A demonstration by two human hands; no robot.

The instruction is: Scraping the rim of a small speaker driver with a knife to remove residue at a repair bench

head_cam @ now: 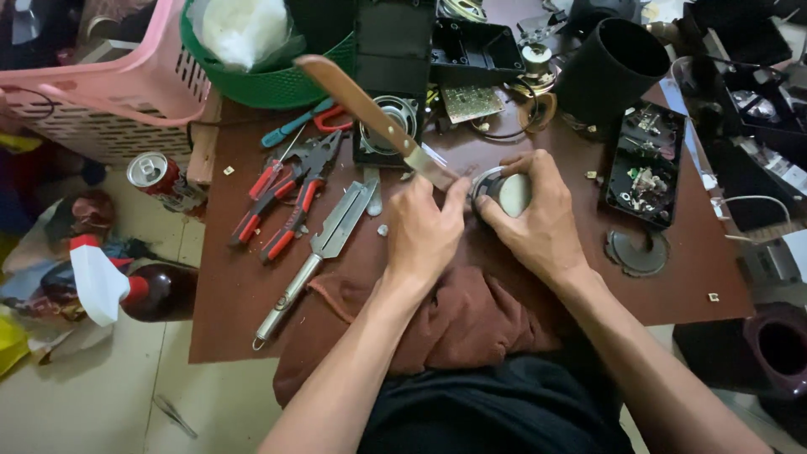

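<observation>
Your left hand [423, 231] is gripping a wooden-handled knife with a steel blade [370, 113], fingers curled tight around the blade end, the handle slanting up toward the far left. The blade tip is meeting the rim of a small round speaker part with a pale centre [508, 192], which is resting near the middle of the brown tabletop [672, 277]. Your right hand [538, 219] is cupping that part, fingers wrapped over its far side and thumb pressing its near edge. Left of your hands are lying 2 red-handled pliers [286, 197] and 1 pair of long metal shears [324, 244]. A brown cloth [454, 324] is draping over the near table edge.
</observation>
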